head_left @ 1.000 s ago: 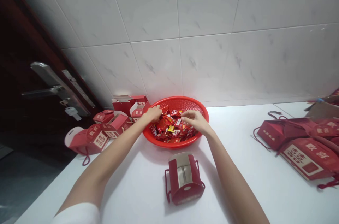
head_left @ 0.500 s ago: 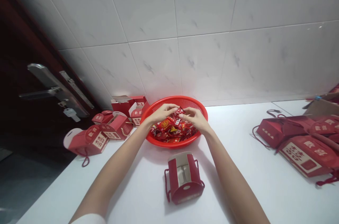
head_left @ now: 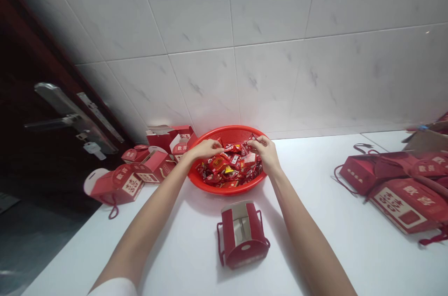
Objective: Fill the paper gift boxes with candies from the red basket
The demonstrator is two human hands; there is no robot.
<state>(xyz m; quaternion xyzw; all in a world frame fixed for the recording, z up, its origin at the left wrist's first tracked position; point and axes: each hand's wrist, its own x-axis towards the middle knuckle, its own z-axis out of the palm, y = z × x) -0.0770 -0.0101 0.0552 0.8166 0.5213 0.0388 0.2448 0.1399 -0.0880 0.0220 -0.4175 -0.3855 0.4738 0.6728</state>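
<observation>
A red oval plastic basket (head_left: 231, 191) stands against the wall and holds many red-wrapped candies (head_left: 229, 170). Over its left part is my left hand (head_left: 207, 149), fingers drawn together close to the wrappers; whatever is between the fingertips is hidden. At the right side my right hand (head_left: 266, 152) pinches a red dotted wrapped candy (head_left: 247, 147) between thumb and fingers. In front of the basket, between my forearms, a dark red gift box (head_left: 245, 256) lies with its top open, showing a pale inside and rope handles.
On the left, several red gift boxes (head_left: 122, 186) with rope handles cluster by the wall. More red boxes (head_left: 402, 202) lie at the right, with brown cardboard (head_left: 423, 141) behind them. A dark door with a metal handle (head_left: 70, 118) and keys borders the white table (head_left: 308, 184).
My hands, which were together over the basket at a dotted candy, have moved apart. The right went right with the candy, and the left moved slightly left and lower.
</observation>
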